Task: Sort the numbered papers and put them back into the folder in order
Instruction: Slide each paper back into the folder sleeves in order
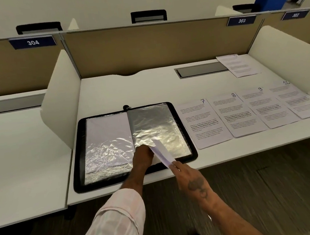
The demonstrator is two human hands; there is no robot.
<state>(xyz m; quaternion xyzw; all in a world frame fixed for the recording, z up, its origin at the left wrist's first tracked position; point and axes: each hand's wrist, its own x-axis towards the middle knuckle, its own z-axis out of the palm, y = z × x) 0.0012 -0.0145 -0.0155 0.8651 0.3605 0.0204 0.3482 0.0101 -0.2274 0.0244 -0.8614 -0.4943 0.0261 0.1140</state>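
Desk (110, 91), white and walled by side dividers, carries everything. Near its front edge on the left lies the open black folder (78, 152), a crinkled plastic pocket on each half. To the folder's right, four printed sheets lie in an overlapping row: 7 (201, 124) just beside the folder, then 8 (236, 115), 9 (267, 107) and 10 (297, 99) furthest right. Another sheet (239, 65) lies at the far right, beside a cable tray (200, 70).

The left hand (143, 155) sits at the near edge of the right pocket (158, 122), fingers hidden, so its grip cannot be told. The right hand (190, 176) pinches the near end of a loose paper (161, 152), seen edge-on, its far end over that pocket.
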